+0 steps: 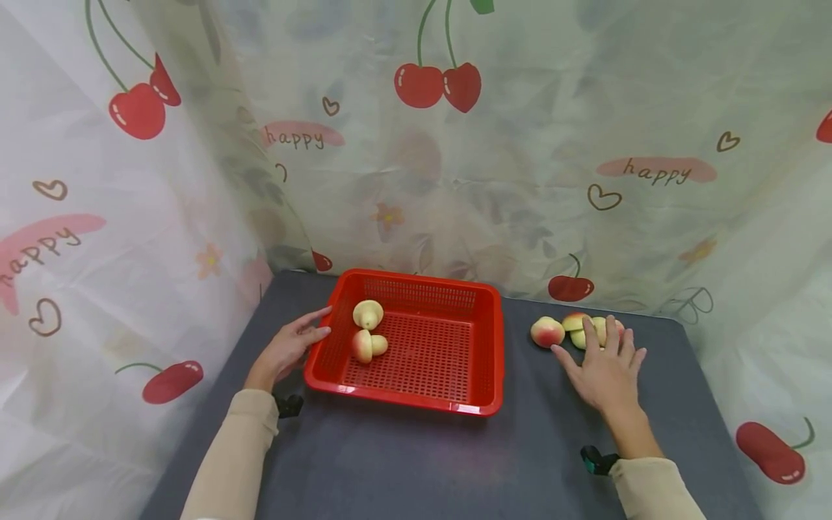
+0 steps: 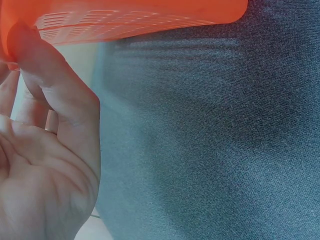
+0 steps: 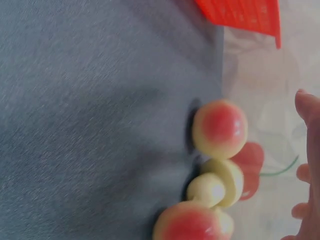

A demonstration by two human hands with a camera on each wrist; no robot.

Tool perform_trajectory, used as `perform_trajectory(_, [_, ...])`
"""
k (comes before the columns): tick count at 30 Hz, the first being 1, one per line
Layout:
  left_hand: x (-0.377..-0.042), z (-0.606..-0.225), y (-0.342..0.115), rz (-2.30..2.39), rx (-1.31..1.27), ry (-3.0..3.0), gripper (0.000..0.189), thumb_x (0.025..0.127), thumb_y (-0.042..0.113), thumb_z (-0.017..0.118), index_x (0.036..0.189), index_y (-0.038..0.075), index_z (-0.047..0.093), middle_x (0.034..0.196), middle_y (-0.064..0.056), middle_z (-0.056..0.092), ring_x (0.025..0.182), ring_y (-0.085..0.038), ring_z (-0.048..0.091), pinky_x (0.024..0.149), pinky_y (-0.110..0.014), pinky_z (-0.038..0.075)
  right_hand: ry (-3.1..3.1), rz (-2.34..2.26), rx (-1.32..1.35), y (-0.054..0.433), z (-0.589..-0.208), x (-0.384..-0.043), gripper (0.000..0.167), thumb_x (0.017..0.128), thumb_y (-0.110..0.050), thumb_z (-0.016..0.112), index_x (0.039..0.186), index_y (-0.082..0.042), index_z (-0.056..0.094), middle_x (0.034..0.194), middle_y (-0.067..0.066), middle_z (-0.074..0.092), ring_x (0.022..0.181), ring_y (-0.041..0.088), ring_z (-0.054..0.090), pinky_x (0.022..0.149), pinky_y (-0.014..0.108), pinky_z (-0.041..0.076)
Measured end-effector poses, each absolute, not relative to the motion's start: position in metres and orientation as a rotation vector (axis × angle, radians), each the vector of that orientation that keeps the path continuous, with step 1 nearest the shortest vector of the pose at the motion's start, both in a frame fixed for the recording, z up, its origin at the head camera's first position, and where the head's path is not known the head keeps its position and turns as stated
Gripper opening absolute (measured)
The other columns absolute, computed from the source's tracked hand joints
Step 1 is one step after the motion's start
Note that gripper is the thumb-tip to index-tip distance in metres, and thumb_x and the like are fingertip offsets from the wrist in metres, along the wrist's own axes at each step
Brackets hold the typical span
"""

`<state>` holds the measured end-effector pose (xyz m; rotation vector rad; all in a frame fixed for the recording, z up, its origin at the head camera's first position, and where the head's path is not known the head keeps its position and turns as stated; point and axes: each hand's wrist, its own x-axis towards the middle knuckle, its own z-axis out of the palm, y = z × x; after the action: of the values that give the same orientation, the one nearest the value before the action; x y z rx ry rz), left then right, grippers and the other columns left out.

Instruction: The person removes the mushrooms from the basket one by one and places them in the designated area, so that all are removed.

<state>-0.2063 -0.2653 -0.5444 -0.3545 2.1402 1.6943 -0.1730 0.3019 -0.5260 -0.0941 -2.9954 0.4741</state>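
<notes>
Mushrooms [image 1: 575,323] partly hidden behind right fingers [image 1: 612,339], head view

A cream-beige cloth left sleeve [image 1: 230,462] and a matching right sleeve [image 1: 653,487] are both long, ending at the wrists. A small black device [image 1: 289,406] sits under the left wrist; a black device with a teal-green part [image 1: 591,459] under the right. The left hand [image 1: 292,348] shows a narrow, pale, ring-like band [image 2: 51,121] on one finger.

You are in a curtained booth: cherry-print sheets [image 1: 520,94] flank the far and side edges of your table [image 1: 416,462].
</notes>
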Motion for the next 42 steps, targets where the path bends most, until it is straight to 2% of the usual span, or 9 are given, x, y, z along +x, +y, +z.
perform_trajectory(5, [-0.206,-0.545,-0.266,1.698,-0.363,2.135,0.061,0.098,0.041,0.066,0.154,0.04,0.041,0.135,-0.017,0.061,0.105,-0.027,0.073,0.086,-0.047,0.063,-3.032,0.472,-0.052,0.289,-0.517,-0.177,0.1,0.094,-0.076,0.042,0.164,-0.009,0.016,0.167,0.034,-0.003,0.149,0.066,-0.005,0.111,0.085,-0.006])
perform_trajectory(11, [-0.207,-0.546,-0.266,1.704,-0.368,2.129,0.06,0.098,0.041,0.066,0.153,0.042,0.042,0.133,-0.016,0.062,0.104,-0.027,0.073,0.085,-0.047,0.064,-3.032,0.461,0.052,0.27,-0.506,-0.182,0.102,0.093,-0.077,0.044,0.165,-0.012,0.013,0.169,0.028,-0.009,0.15,0.063,-0.009,0.112,0.085,-0.006])
perform_trajectory(18, [-0.208,-0.545,-0.266,1.713,-0.352,2.125,0.062,0.097,0.041,0.068,0.154,0.041,0.042,0.134,-0.016,0.062,0.104,-0.027,0.073,0.086,-0.048,0.063,-3.034,0.448,0.131,0.245,-0.492,-0.187,0.099,0.091,-0.077,0.047,0.165,-0.017,0.017,0.171,0.022,-0.006,0.153,0.058,-0.003,0.115,0.083,-0.001])
perform_trajectory(24, [-0.208,-0.544,-0.267,1.712,-0.361,2.124,0.063,0.097,0.042,0.067,0.154,0.041,0.041,0.134,-0.016,0.062,0.106,-0.027,0.073,0.087,-0.048,0.063,-3.043,0.429,0.243,0.219,-0.48,-0.189,0.097,0.091,-0.072,0.053,0.164,-0.019,0.019,0.172,0.02,-0.004,0.155,0.053,-0.003,0.117,0.08,-0.002])
perform_trajectory(36, [-0.208,-0.547,-0.266,1.698,-0.36,2.138,0.064,0.095,0.045,0.069,0.154,0.041,0.042,0.136,-0.016,0.062,0.109,-0.028,0.072,0.087,-0.048,0.063,-3.047,0.379,0.462,0.165,-0.473,-0.192,0.095,0.092,-0.07,0.055,0.165,-0.021,0.019,0.173,0.016,-0.001,0.156,0.05,0.003,0.12,0.078,0.001])
perform_trajectory(42, [-0.208,-0.545,-0.266,1.686,-0.342,2.154,0.065,0.096,0.043,0.068,0.155,0.038,0.041,0.138,-0.018,0.061,0.11,-0.028,0.071,0.087,-0.048,0.063,-3.052,0.374,0.541,0.138,-0.475,-0.194,0.094,0.092,-0.074,0.051,0.164,-0.023,0.02,0.173,0.012,0.0,0.157,0.046,0.004,0.122,0.075,0.003])
